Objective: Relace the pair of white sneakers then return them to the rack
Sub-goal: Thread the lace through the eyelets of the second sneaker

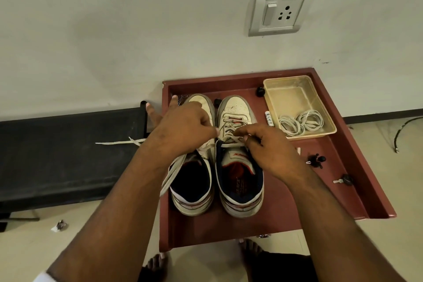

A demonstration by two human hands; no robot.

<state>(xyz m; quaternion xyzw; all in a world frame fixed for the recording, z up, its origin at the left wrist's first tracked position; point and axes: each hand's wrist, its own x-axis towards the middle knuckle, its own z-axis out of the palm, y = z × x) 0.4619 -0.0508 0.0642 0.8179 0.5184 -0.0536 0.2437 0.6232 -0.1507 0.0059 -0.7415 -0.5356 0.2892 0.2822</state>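
Note:
Two white sneakers stand side by side, toes to the wall, on a dark red tray-like surface (286, 201). The right sneaker (238, 181) is laced most of the way up. The left sneaker (192, 185) is partly hidden under my left hand. My left hand (183, 130) grips a lace whose loose ends hang down past the left sneaker's outer side (170, 177). My right hand (267, 146) pinches the lace at the top eyelets of the right sneaker. Both hands meet above the shoes' tongues.
A clear plastic tub (286, 96) at the tray's back right holds coiled white laces (302, 122). Small black clips (317, 160) and a white tube (269, 119) lie on the tray. A black bench (57, 155) with a loose lace (121, 142) stands left. My bare feet (155, 265) are below.

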